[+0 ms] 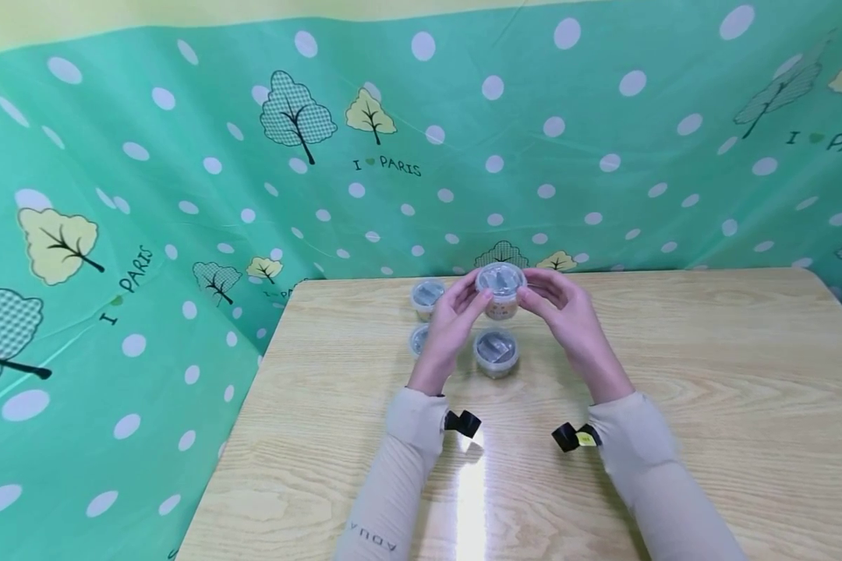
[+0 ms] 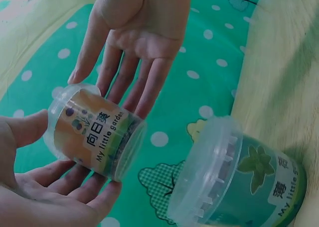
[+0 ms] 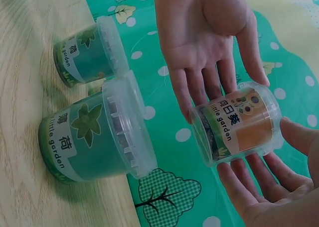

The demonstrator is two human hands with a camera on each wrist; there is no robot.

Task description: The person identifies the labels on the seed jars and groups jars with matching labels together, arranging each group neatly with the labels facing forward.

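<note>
Raised over the back of the table, a clear plastic tub (image 1: 501,304) with a lid is gripped from both sides. My left hand (image 1: 454,315) has its thumb at the lid rim and its fingers along the left side. The right hand (image 1: 568,312) mirrors it, thumb at the rim and fingers along the other side. An orange label (image 2: 92,130) on the tub reads "My little garden", with dark matter near its base. Below it on the table stands a green-labelled tub (image 1: 496,354) with a clear lid, also seen in the right wrist view as the larger mint tub (image 3: 84,137).
Left of the hands stand two more lidded tubs, one at the back (image 1: 428,296) and one in front (image 1: 419,340), partly hidden by the left hand. A green dotted cloth (image 1: 393,195) hangs behind the wooden table (image 1: 323,405) and along its left side.
</note>
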